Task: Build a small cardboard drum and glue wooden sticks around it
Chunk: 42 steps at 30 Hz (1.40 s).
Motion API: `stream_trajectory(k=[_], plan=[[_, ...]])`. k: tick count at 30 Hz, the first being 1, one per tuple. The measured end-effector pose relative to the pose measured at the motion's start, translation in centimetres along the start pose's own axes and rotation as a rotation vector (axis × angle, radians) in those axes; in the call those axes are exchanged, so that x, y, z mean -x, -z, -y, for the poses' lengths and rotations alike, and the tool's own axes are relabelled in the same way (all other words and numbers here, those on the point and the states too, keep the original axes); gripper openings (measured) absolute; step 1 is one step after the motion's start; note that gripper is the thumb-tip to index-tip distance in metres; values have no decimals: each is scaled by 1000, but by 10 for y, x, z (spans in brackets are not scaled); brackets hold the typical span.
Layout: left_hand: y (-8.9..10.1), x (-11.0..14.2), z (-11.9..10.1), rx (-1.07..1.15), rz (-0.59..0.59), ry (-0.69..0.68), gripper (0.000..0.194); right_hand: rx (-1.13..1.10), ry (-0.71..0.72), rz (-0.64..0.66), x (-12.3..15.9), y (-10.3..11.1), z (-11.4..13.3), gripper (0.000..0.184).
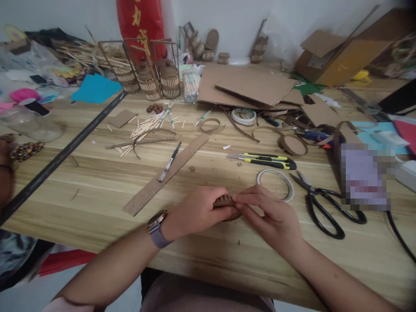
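Between my two hands is a small round cardboard piece with a corrugated strip along its edge [224, 203]. My left hand [201, 208], with a watch on the wrist, wraps its fingers and thumb round the piece. On the piece's right side, my right hand [268, 210] pinches the strip between thumb and fingers. Both hands hide much of the piece. A roll of white tape [290, 184] lies just beyond my right hand, and black-handled scissors [320, 197] rest to its right. Ahead lies a yellow and black utility knife [268, 160].
A long cardboard strip [169, 173] bears a pen [169, 162]. Loose matchsticks [143, 132] and cardboard sheets [240, 84] lie farther back. Small stick-and-cardboard lanterns [169, 82] stand near the wall. Another cardboard disc [293, 145] lies right of centre. Another person's arm [5, 173] shows at far left.
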<state>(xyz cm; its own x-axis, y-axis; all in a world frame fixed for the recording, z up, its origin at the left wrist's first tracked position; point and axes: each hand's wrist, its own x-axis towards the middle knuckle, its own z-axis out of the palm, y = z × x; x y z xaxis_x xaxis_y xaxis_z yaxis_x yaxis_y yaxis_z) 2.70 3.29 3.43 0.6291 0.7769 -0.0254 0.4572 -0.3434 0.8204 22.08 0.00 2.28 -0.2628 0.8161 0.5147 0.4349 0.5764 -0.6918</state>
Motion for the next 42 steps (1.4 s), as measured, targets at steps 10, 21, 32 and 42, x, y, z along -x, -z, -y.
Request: stream_trajectory(k=[10,21,32,42], plan=[[-2,0,-3,38,-8,11,32,-6,18,37,-2,3,1,18],[11,1,4,851,418,94,70,-112,-12,-20,4,9,3,22],[8,1,-5,816,361,119,68,-72,-76,93,-3,6,9,13],[-12,1,-2,869,464,223,79,-545,-484,197,5,-6,13,15]])
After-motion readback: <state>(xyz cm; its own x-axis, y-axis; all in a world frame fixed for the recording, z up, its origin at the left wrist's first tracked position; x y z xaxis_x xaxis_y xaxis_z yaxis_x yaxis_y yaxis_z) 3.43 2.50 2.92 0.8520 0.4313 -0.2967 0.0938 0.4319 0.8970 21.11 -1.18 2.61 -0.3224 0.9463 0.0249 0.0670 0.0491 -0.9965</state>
